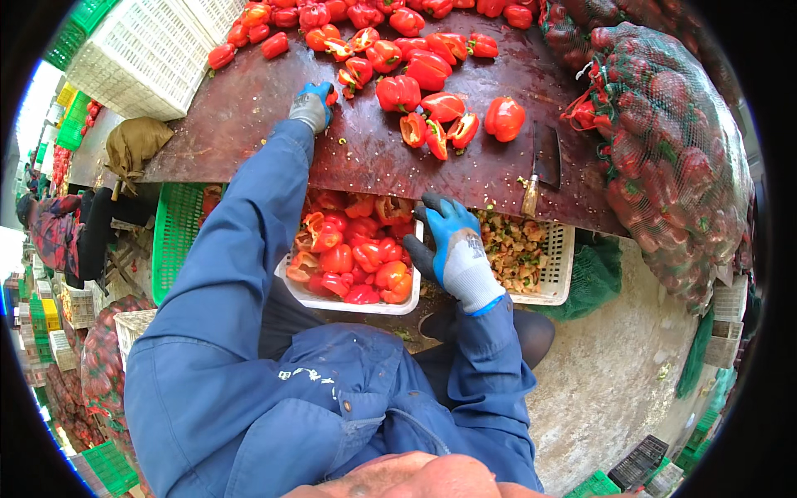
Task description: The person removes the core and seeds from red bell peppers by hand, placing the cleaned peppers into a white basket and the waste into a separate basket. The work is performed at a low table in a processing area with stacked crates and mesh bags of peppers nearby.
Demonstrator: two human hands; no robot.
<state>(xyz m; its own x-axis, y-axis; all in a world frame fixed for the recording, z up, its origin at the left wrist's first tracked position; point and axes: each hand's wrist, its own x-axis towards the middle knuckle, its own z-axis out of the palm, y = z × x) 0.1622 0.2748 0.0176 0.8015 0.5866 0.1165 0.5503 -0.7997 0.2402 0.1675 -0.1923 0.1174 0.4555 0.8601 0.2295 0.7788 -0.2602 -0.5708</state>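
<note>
My left hand [313,106], in a blue and grey glove, reaches onto the dark red tabletop [236,134]; its fingers are closed around a small red piece, seemingly bell pepper [332,96], mostly hidden by the glove. My right hand [449,244], gloved in blue, grey and black, hangs below the table edge with fingers apart and nothing in them. It is between a white crate of cut red peppers [415,292] and a white crate of pepper scraps [563,274]. Whole and cut red bell peppers [398,93] lie across the table. A cleaver [547,155] rests at the right.
Mesh sacks of red peppers [672,137] stand at the right. A white crate [140,56] and a brown cloth bundle [134,146] sit at the table's left. Below are a green crate [171,249] and a green net [588,280]. Another person [59,230] is at far left.
</note>
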